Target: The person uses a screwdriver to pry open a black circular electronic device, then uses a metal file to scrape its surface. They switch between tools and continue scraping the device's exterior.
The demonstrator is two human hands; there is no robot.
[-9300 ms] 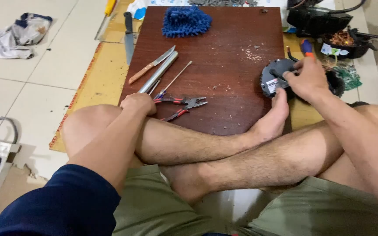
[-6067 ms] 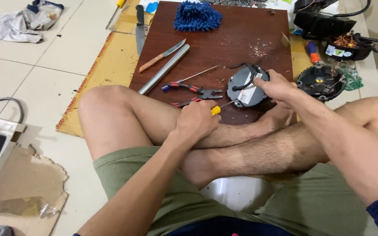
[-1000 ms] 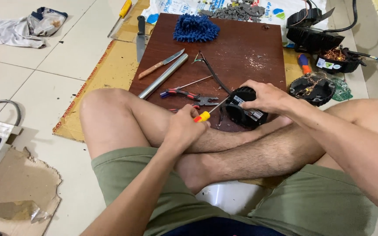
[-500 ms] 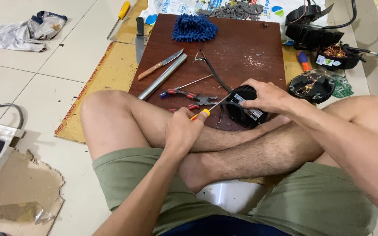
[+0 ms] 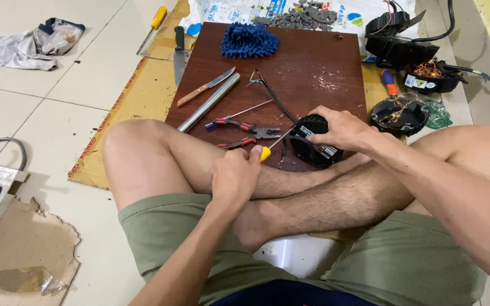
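Left hand (image 5: 235, 177) in a clenched grip on the yellow-handled screwdriver (image 5: 273, 146), shaft angled up-right into the black round motor housing (image 5: 312, 144), right hand (image 5: 340, 128) clamped on it. Pliers (image 5: 239, 130) lie just beside, on the brown board (image 5: 307, 62).

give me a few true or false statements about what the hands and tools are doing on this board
1. The left hand grips a yellow-handled screwdriver whose tip points at the black motor housing. True.
2. The right hand lies flat on the floor tiles. False: it rests on the black motor housing, holding it on the brown board.
3. The red-and-blue-handled pliers lie on the board, held by neither hand. True.
4. The blue microfibre mitt lies beside the person's knee. False: it sits at the far end of the board.
5. The knife with the wooden handle stands upright. False: it lies flat beside a metal rod.
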